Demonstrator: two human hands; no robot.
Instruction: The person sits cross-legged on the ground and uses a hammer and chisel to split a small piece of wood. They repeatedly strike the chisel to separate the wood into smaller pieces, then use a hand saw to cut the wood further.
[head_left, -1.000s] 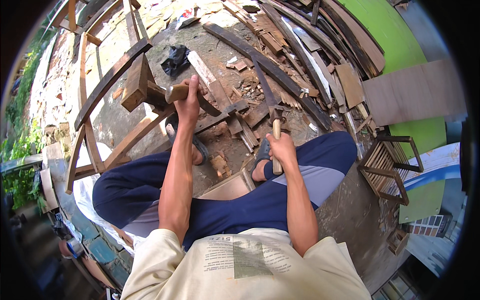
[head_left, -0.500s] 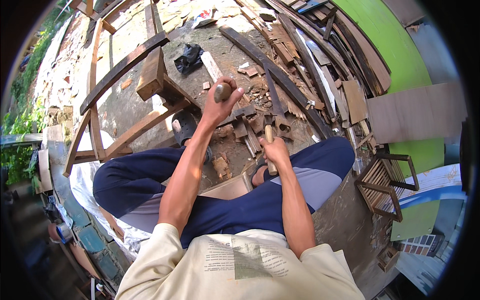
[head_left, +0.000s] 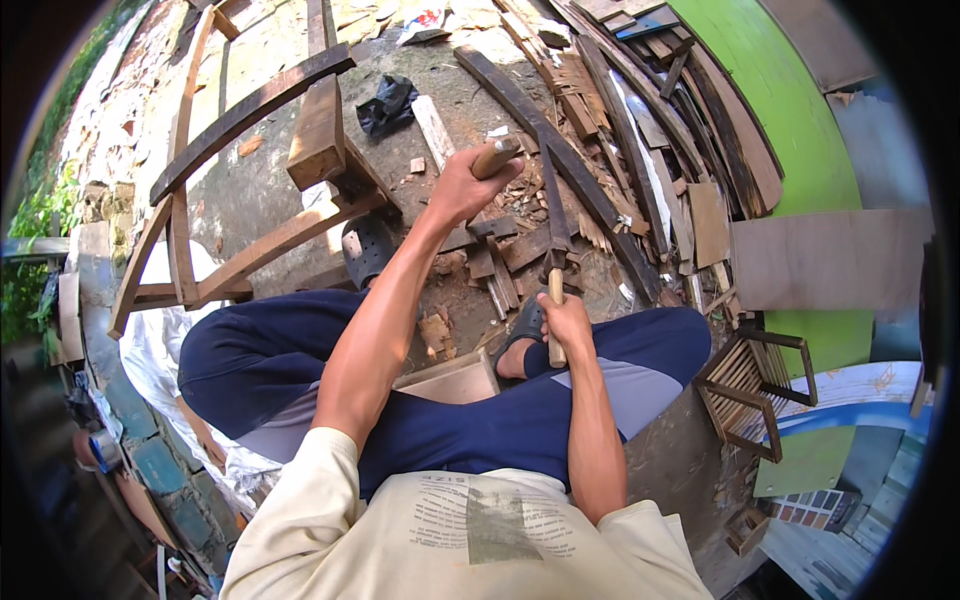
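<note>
The left hand [head_left: 466, 188] is clenched around a wooden-handled tool [head_left: 497, 158], its brown butt pointing up to the right; the tool's other end cannot be made out. The right hand [head_left: 568, 325], lower and nearer the body, grips a pale wooden handle [head_left: 556, 345] with dark metal at its far end, above the right thigh and just beside the right clog [head_left: 527, 318]. That metal lies close to the near end of a long, narrow dark piece [head_left: 553, 195]; whether they touch, I cannot tell. Beyond the hands, a thick dark beam [head_left: 505, 92] slants across the ground, with timber offcuts [head_left: 481, 262] on the near side of it. A shallow wooden box [head_left: 455, 381] sits between the legs in navy trousers [head_left: 465, 440]. To the left stand a wooden frame with a curved rail [head_left: 255, 108] and, near it, a black plastic bag [head_left: 387, 105]. To the right are a slatted wooden piece of furniture [head_left: 738, 378], a brown board [head_left: 830, 260] and a bright green panel [head_left: 810, 130]
</note>
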